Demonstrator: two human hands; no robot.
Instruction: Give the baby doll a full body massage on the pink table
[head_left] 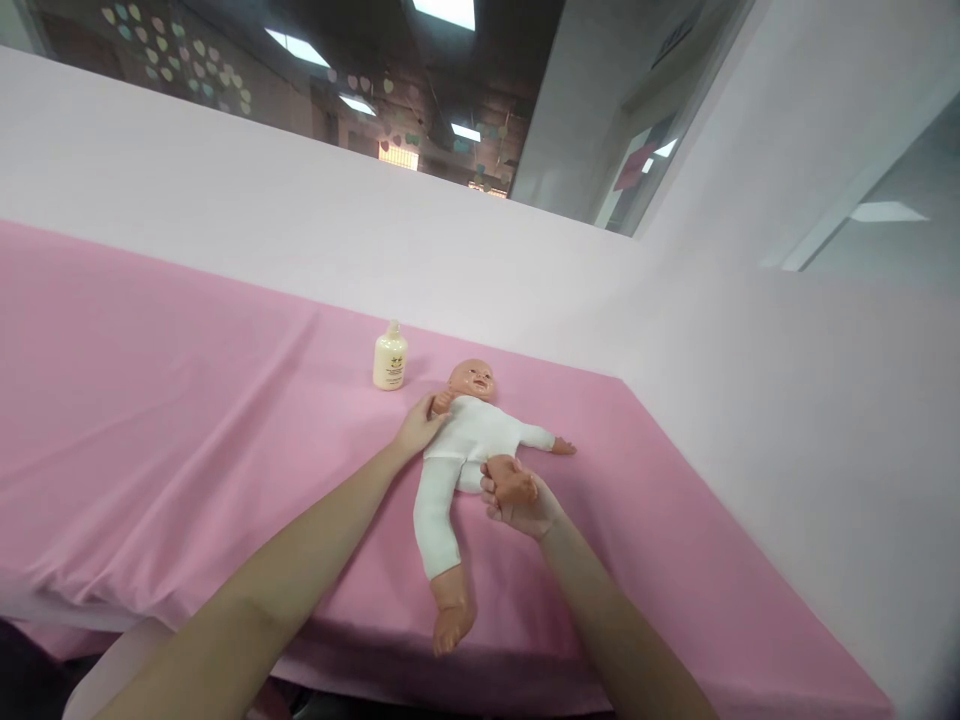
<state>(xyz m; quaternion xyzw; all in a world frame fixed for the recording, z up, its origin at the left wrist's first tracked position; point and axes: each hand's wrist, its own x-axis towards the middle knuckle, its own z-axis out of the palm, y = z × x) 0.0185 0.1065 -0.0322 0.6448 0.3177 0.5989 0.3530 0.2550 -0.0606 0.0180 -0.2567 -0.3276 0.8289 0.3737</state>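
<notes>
A baby doll (480,430) with a white cloth body lies on its back on the pink-covered table (225,400), its head toward the wall. My left hand (421,428) is at the doll's shoulder on the left side, fingers curled about its small arm and hand (442,402). Lower down, my right hand (531,512) is wrapped under one foot (514,485), which is raised with its leg bent toward the body. The other leg (435,510) stretches toward the table's front edge. The doll's far arm (540,437) lies out to the right.
A cream-coloured pump bottle (390,360) stands upright behind and left of the doll, near the wall. White walls (300,210) border the table at the back and right. Above the back wall is a window (337,90). Folds run through the cloth at the left.
</notes>
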